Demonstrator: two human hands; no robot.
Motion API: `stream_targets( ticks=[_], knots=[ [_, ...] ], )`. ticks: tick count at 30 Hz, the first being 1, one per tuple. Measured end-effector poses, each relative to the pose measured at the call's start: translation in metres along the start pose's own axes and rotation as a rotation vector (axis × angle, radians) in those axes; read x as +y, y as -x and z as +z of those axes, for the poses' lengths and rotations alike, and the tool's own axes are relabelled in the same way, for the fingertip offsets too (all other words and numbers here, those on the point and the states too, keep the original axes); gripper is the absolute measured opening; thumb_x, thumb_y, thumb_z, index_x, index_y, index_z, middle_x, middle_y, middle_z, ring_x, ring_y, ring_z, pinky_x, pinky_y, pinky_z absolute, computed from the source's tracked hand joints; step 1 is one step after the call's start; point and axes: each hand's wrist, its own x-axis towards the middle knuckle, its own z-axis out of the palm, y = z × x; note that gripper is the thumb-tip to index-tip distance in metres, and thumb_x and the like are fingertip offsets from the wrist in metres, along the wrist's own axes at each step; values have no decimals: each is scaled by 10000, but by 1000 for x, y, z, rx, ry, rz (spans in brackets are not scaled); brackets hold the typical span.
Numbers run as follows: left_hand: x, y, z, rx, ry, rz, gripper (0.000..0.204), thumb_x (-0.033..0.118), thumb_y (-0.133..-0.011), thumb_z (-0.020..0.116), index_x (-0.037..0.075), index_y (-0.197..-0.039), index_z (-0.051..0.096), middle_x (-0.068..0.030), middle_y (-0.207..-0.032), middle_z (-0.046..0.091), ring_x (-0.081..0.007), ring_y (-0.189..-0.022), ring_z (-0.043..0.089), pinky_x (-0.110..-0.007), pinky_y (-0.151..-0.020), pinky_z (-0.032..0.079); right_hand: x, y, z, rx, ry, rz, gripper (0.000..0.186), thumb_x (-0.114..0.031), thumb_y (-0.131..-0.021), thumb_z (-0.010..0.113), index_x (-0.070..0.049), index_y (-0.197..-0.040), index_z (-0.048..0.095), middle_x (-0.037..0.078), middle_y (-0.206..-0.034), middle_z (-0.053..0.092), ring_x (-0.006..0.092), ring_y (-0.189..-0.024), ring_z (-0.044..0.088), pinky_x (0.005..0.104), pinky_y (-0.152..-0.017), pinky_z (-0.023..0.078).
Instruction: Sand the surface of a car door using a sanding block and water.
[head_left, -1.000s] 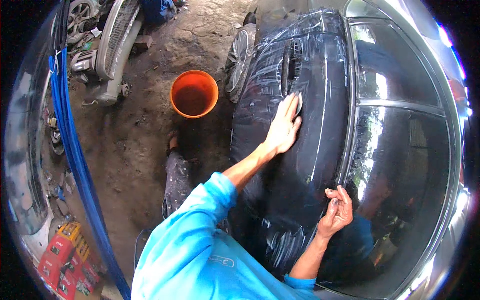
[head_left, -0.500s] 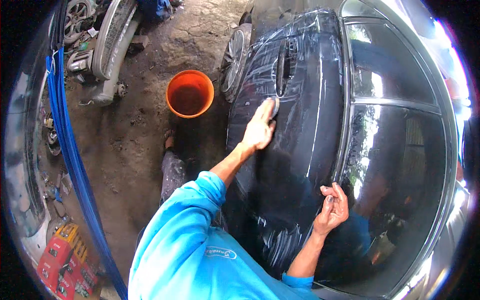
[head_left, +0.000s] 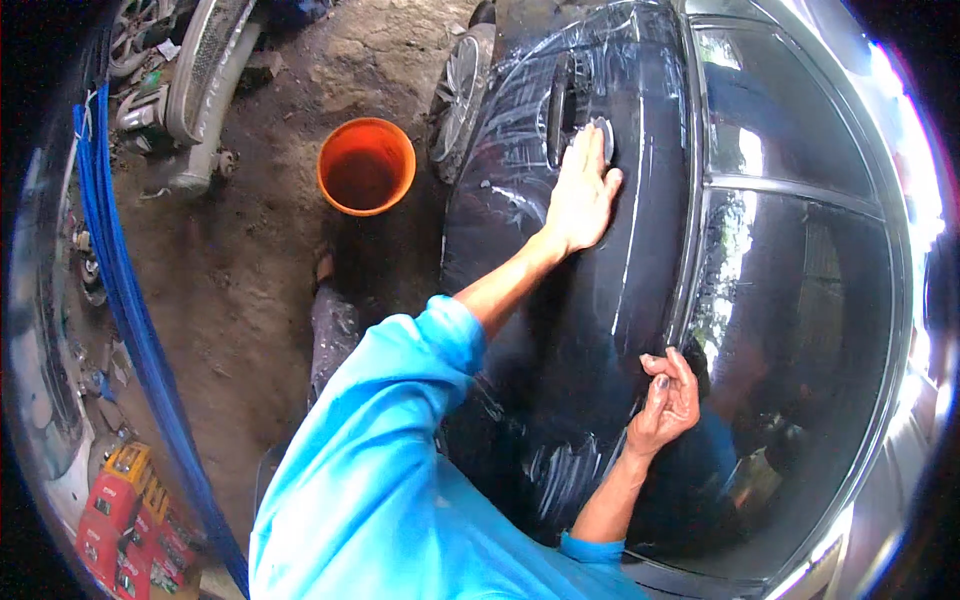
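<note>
My left hand (head_left: 583, 195) lies nearly flat against a black car door (head_left: 560, 310), its fingers pressing a small grey pad (head_left: 603, 138) to the panel. The pad is mostly covered by the fingers. It sits just to the right of the recessed door handle (head_left: 562, 110). Whitish smears spread over the paint around and beyond the handle. Lower on the door, close to my body, is another scuffed white patch (head_left: 565, 475). My right hand (head_left: 665, 408) is beside the window trim with fingers loosely curled and thumb apart, holding nothing I can see.
An orange bucket (head_left: 366, 167) stands on the dirt floor left of the car, near a wheel (head_left: 462, 90). A removed bumper (head_left: 210, 80) lies at far left. Blue straps (head_left: 140, 290) hang at left, above red crates (head_left: 120, 520). Dark side windows (head_left: 800, 370) border the door.
My left hand has slid the pad away from me and to the right, from below the handle to its right side. My right hand has stayed almost in place.
</note>
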Motion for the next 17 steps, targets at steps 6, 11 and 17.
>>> stream_targets(
  ticks=[6, 11, 17],
  knots=[
    [17, 246, -19, -276, -3, -116, 860, 57, -814, 628, -78, -1521, 156, -294, -1584, 150, -419, -1496, 98, -478, -1221, 100, 2, 6, -9, 10, 32, 0, 310, -92, -945, 566, 103, -1185, 593, 148, -924, 677, 221, -852, 680, 313, -788, 540],
    [-21, 124, -4, -48, -81, -104, 683, 214, -980, 458, -106, -1504, 159, -296, -1575, 175, -410, -1482, 146, -461, -1222, 95, 3, 3, -6, 3, 26, 0, 305, -88, -943, 561, 106, -1175, 598, 148, -914, 674, 214, -843, 672, 310, -787, 541],
    [-36, 137, -6, 18, -72, -23, 624, 238, -1007, 418, -67, -1513, 215, -267, -1586, 181, -365, -1485, 173, -402, -1220, 131, 3, 1, -4, 3, -6, 0, 314, -82, -947, 554, 105, -1195, 592, 143, -920, 674, 215, -860, 673, 287, -760, 527]
  ],
)
